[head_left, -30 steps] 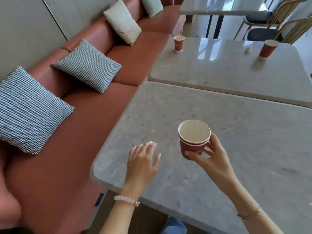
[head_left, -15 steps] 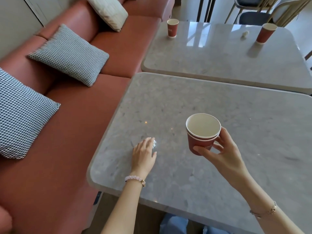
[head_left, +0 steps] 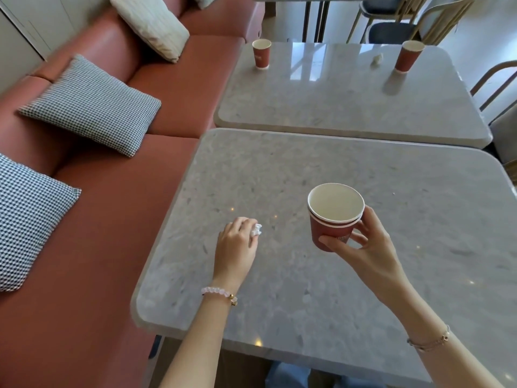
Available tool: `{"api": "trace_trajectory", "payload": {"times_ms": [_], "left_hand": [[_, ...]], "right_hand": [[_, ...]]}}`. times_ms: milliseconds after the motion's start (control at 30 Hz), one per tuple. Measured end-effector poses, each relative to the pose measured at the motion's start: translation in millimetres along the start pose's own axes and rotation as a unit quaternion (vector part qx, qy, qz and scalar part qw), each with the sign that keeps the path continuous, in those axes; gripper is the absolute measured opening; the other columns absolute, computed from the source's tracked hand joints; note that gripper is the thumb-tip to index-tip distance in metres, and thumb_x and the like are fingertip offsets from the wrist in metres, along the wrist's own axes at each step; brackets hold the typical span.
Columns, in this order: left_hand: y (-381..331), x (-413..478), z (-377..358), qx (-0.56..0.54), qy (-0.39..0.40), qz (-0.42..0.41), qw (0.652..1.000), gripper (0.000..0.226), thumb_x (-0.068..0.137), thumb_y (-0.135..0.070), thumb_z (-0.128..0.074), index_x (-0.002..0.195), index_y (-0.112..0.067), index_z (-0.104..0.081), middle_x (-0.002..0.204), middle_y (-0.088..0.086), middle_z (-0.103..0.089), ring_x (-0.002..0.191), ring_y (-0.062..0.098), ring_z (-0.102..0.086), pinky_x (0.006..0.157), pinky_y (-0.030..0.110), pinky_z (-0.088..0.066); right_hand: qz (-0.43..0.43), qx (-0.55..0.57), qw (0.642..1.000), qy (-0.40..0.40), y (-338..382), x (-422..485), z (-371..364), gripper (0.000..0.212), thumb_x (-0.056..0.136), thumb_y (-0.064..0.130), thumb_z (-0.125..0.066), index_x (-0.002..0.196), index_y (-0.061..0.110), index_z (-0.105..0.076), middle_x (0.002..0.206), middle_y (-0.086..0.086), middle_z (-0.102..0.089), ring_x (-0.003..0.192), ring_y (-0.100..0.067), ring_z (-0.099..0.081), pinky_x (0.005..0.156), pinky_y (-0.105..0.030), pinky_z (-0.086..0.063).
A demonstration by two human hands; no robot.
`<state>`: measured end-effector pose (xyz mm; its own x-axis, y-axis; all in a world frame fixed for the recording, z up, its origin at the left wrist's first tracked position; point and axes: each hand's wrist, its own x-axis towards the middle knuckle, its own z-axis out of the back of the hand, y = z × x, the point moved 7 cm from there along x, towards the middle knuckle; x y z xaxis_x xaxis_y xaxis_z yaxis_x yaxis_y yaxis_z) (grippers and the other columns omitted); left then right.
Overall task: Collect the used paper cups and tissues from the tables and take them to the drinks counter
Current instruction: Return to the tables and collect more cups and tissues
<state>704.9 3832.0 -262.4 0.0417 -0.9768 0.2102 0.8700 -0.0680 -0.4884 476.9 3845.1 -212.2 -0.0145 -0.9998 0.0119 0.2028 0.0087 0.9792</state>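
Two nested red paper cups are held above the near grey table by my right hand, thumb and fingers round their lower wall. To their left, my left hand pinches a small crumpled white tissue at the table surface. On the far table stand a red cup at its left back and another red cup at its right back. A small crumpled tissue lies beside that right-hand cup.
A red bench sofa runs along the left of both tables, with checked cushions and a cream cushion on it. Chairs stand behind the far table, and a chair frame at the right edge.
My left hand slid forward over the table and closed its fingers on the tissue. The cups in my right hand shifted slightly right. The view tilted down and pulled back.
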Motion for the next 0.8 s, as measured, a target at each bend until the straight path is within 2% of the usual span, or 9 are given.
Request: {"api": "trace_trajectory", "payload": {"times_ms": [133, 233, 400, 500, 700, 800], "left_hand": [[-45, 12, 25, -0.074, -0.035, -0.044, 0.996, 0.021, 0.079, -0.004, -0.07, 0.099, -0.007, -0.067, 0.097, 0.007, -0.065, 0.087, 0.028, -0.062, 0.08, 0.04, -0.05], [-77, 14, 38, -0.127, -0.045, -0.067, 0.989, 0.019, 0.079, -0.006, -0.071, 0.096, -0.012, -0.066, 0.093, -0.001, -0.061, 0.081, 0.017, -0.06, 0.079, 0.026, -0.045], [-124, 13, 47, -0.18, -0.038, -0.089, 0.979, 0.019, 0.079, -0.009, -0.072, 0.095, -0.014, -0.065, 0.093, -0.003, -0.06, 0.081, 0.01, -0.057, 0.074, 0.015, -0.039], [-153, 10, 50, -0.206, -0.032, -0.118, 0.971, 0.018, 0.078, -0.009, -0.073, 0.093, -0.014, -0.064, 0.091, -0.004, -0.06, 0.079, 0.002, -0.055, 0.074, 0.008, -0.038], [-208, 4, 41, -0.265, -0.001, -0.159, 0.951, 0.019, 0.077, -0.013, -0.074, 0.092, -0.018, -0.064, 0.091, -0.007, -0.061, 0.085, 0.001, -0.056, 0.074, 0.008, -0.042], [-243, 0, 29, -0.283, 0.028, -0.19, 0.94, 0.02, 0.077, -0.013, -0.075, 0.091, -0.019, -0.064, 0.091, -0.008, -0.062, 0.084, 0.002, -0.057, 0.075, 0.01, -0.044]], "right_hand": [[0.009, -0.001, 1.0, -0.026, 3, -3, 20, 0.061, 0.056, 0.031, -0.083, 0.109, 0.043, -0.055, 0.098, 0.023, -0.066, 0.095, 0.004, -0.062, 0.081, -0.019, -0.046], [0.016, -0.006, 0.999, -0.039, 7, -7, 38, 0.062, 0.06, 0.022, -0.085, 0.108, 0.045, -0.055, 0.099, 0.022, -0.066, 0.095, 0.003, -0.061, 0.079, -0.016, -0.048], [0.022, 0.005, 0.996, -0.089, 14, -18, 73, 0.063, 0.053, 0.038, -0.081, 0.11, 0.041, -0.054, 0.098, 0.022, -0.066, 0.095, 0.002, -0.062, 0.08, -0.011, -0.047], [0.039, -0.002, 0.993, -0.115, 17, -29, 96, 0.062, 0.06, 0.024, -0.084, 0.112, 0.04, -0.054, 0.1, 0.024, -0.065, 0.096, 0.001, -0.061, 0.083, -0.012, -0.047], [0.052, -0.028, 0.98, -0.192, 20, -58, 152, 0.065, 0.063, 0.013, -0.086, 0.109, 0.043, -0.052, 0.1, 0.025, -0.064, 0.096, 0.002, -0.06, 0.081, -0.009, -0.046], [0.04, -0.042, 0.968, -0.245, 20, -79, 186, 0.065, 0.064, 0.011, -0.086, 0.111, 0.041, -0.052, 0.101, 0.02, -0.065, 0.097, 0.0, -0.06, 0.08, -0.009, -0.046]]}}
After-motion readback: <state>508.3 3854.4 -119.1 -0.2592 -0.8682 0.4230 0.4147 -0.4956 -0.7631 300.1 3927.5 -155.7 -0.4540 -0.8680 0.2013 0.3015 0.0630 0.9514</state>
